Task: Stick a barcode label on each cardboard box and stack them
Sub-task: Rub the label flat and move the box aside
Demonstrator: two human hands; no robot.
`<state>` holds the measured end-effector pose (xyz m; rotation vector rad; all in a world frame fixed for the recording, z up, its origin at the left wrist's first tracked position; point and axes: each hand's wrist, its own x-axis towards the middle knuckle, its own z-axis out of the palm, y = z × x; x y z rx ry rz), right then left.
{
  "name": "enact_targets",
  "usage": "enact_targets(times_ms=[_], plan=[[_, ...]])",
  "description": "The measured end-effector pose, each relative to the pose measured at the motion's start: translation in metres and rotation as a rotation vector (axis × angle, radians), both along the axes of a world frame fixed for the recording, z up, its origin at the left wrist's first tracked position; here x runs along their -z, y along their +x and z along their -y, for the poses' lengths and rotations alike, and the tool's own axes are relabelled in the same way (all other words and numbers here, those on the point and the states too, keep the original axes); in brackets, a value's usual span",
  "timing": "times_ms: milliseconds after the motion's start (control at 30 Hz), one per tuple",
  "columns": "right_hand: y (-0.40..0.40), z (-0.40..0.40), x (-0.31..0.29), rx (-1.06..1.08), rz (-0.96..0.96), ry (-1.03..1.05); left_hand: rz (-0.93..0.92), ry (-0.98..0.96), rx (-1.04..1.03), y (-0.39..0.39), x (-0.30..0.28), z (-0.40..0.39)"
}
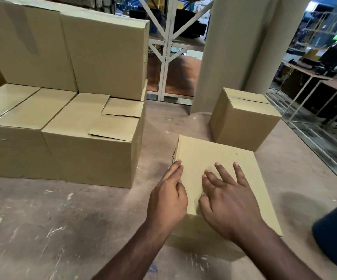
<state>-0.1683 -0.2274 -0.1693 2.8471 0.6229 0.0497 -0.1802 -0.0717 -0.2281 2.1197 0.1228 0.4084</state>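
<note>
Both hands (204, 201) flat on the upright box (214, 156)

So the flat brown cardboard box (214, 170) sits nearest on the dusty concrete floor (62, 219) — both hands on it, left hand (166, 199) at its left edge, right hand (228, 201) on top. Stacked cardboard boxes (62, 118) stand to its left, a small closed cardboard box (242, 122) behind it by the round pillar (234, 47).
</note>
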Motion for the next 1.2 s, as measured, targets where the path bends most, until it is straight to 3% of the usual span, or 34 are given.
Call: enact_targets(times_ms=[200, 433, 533, 633, 833, 900, 1033, 1100, 1200], plan=[[0.056, -0.018, -0.017, 0.070, -0.079, -0.042, -0.014, 0.055, 0.006, 0.003, -0.002, -0.001], [-0.006, -0.009, -0.006, -0.009, -0.113, 0.050, 0.005, 0.031, 0.000, 0.003, 0.001, -0.002], [0.022, 0.008, -0.005, 0.129, -0.085, -0.011, -0.010, 0.056, 0.019, 0.004, 0.001, -0.001], [0.042, 0.022, 0.003, 0.293, -0.082, 0.053, -0.004, 0.036, 0.016, 0.002, -0.003, 0.000], [0.024, 0.005, 0.017, -0.132, -0.301, 0.320, 0.007, 0.036, 0.019, 0.002, -0.001, -0.001], [0.040, 0.029, 0.022, -0.061, -0.281, 0.318, 0.015, 0.018, 0.022, 0.002, 0.001, -0.002], [0.065, 0.093, 0.016, 0.384, -0.171, 0.285, 0.010, -0.048, 0.039, -0.001, -0.001, -0.004], [0.058, 0.091, 0.016, 0.468, -0.142, 0.276, 0.023, -0.069, 0.041, -0.002, 0.001, -0.004], [0.022, 0.047, 0.015, 0.191, -0.193, 0.323, 0.033, -0.078, 0.051, 0.000, 0.005, -0.002]])
